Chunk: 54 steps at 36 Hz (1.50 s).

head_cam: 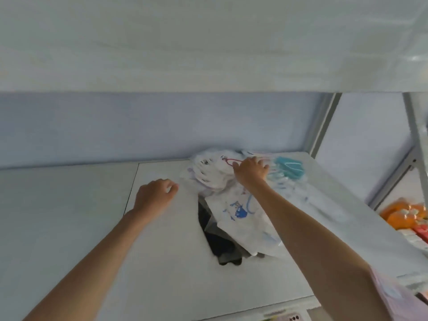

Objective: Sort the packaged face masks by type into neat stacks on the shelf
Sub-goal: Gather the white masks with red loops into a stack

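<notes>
Right hand [251, 170] seemingly touches mask pile [231, 181], strewn front-to-back.

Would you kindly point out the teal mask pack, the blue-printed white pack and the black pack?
teal mask pack [289, 169]: head view, middle of its teal face.
blue-printed white pack [238, 210]: head view, on its blue print.
black pack [222, 246]: head view, exposed dark middle.

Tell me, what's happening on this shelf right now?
A person is sorting a jumbled pile of packaged face masks on a white shelf. Their right hand reaches into the back of the pile, beside a teal mask pack. Their left hand hovers over bare shelf, holding nothing. No neat stacks yet.
</notes>
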Each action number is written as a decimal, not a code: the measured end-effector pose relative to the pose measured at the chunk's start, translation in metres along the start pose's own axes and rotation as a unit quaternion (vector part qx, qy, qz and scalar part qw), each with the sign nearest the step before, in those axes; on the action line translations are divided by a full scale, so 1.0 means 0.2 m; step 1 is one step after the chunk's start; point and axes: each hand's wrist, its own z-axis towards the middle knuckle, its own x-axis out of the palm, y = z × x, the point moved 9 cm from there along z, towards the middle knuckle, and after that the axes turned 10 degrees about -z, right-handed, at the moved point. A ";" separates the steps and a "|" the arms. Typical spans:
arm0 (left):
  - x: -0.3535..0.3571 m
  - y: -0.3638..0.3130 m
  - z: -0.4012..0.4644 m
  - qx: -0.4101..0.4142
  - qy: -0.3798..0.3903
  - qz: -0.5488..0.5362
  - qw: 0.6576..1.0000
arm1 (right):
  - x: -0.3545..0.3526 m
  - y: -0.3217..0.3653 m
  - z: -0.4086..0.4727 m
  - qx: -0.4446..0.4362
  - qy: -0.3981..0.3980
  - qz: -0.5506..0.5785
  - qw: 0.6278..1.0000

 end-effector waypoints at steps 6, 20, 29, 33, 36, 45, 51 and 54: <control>0.02 -0.02 -0.06 -0.032 -0.002 -0.010 0.999 | 0.10 0.00 0.15 -0.002 0.078 -0.054 0.996; -0.02 -0.03 0.09 -0.070 -0.019 -0.167 0.983 | -0.02 -0.10 0.21 0.009 -0.026 0.400 0.916; 0.20 -0.24 0.22 -0.100 0.060 -0.537 0.836 | -0.04 0.20 0.01 -0.149 0.076 0.494 0.853; 0.17 -0.14 0.24 -0.114 0.009 -0.530 0.840 | 0.09 0.33 0.05 -0.174 0.140 0.445 0.867; 0.11 0.01 0.24 -0.137 -0.059 -0.514 0.845 | 0.07 0.20 0.22 -0.111 0.010 0.281 0.953; 0.03 0.28 0.23 -0.173 -0.105 -0.505 0.839 | 0.16 0.10 0.43 -0.071 0.058 -0.036 0.995; 0.03 0.31 0.22 -0.173 -0.106 -0.519 0.830 | 0.13 0.09 0.42 -0.081 0.068 0.086 0.991; 0.04 0.30 0.22 -0.170 -0.113 -0.528 0.825 | 0.05 0.05 0.38 -0.091 0.059 0.230 0.967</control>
